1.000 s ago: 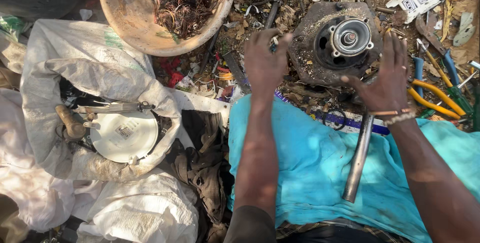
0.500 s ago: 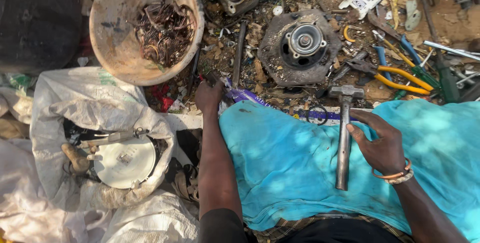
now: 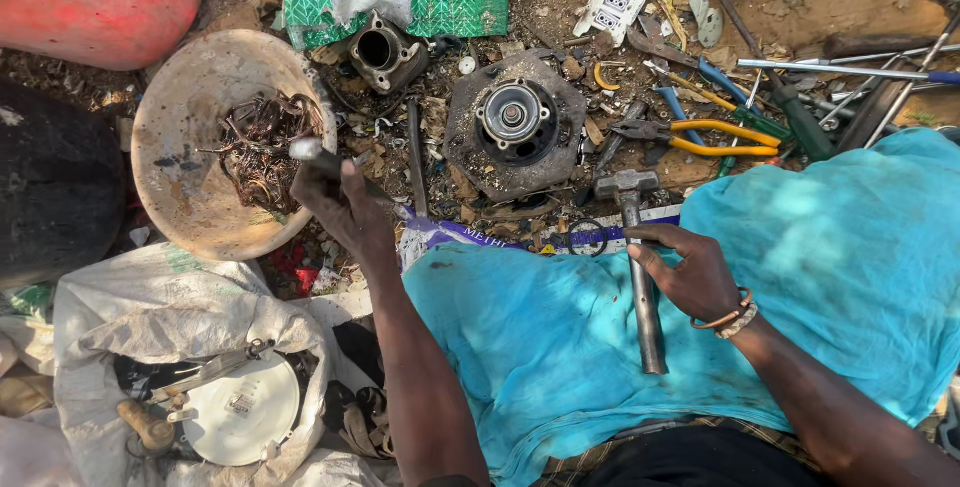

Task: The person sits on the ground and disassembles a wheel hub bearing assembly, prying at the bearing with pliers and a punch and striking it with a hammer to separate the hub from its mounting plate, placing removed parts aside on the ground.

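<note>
- Gripping a thin metal rod [image 3: 318, 154], your left hand [image 3: 338, 205] is clenched around it just beside the bowl [image 3: 180, 197], the rod's pale tip lying over the bowl's rim near the tangled wire [image 3: 255, 147] inside.
- Your right hand [image 3: 690, 272] is wrapped around the hammer [image 3: 640, 277] at mid-handle; the hammer lies on the blue cloth [image 3: 840, 277] over your lap, head pointing away from you.
- Just beyond the hammer head sits the round motor housing [image 3: 512, 127] on the littered ground.
- Yellow-handled pliers [image 3: 700, 137] lie to its right, near the screwdrivers [image 3: 860, 69].
- A white sack [image 3: 120, 317] with a white disc [image 3: 240, 407] lies at your left.
</note>
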